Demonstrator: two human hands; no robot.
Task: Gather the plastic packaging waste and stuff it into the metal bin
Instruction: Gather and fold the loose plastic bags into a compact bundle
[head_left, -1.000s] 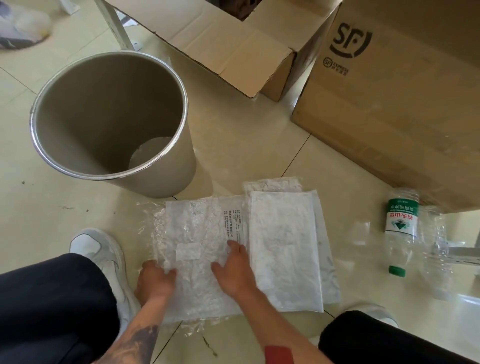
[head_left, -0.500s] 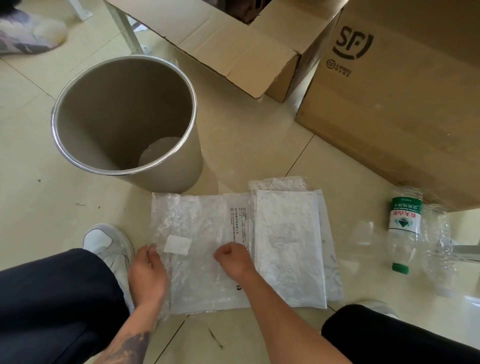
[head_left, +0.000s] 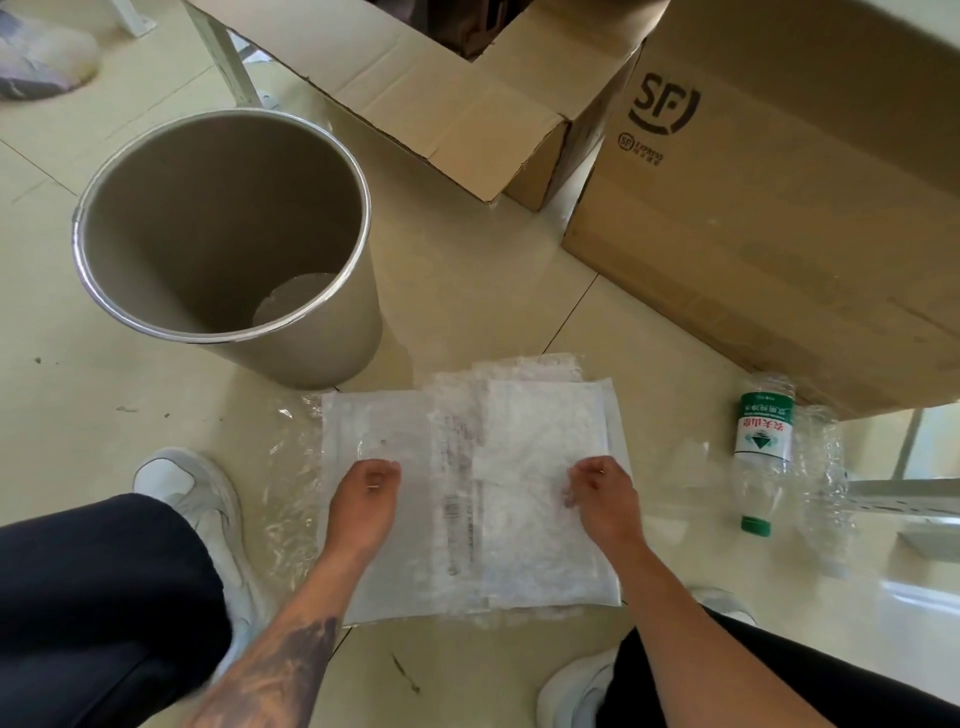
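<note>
The pale tiled floor (head_left: 467, 291) carries an upright metal bin (head_left: 223, 234), flat plastic packaging sheets (head_left: 467, 493) just beside it, a lying bottle (head_left: 763, 452), crumpled clear plastic (head_left: 826, 483) and two cardboard boxes (head_left: 779, 208).

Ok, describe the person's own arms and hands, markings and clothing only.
Both forearms are bare, with no sleeves or gloves in view. The left forearm carries a large dark tattoo; the left hand and right hand show no rings that I can make out. Dark trousers and white shoes are worn.

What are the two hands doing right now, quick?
Left hand: fingers curled, resting on the plastic packaging; a firm grip cannot be told.
Right hand: fingers curled on the same pile; likewise unclear.
</note>
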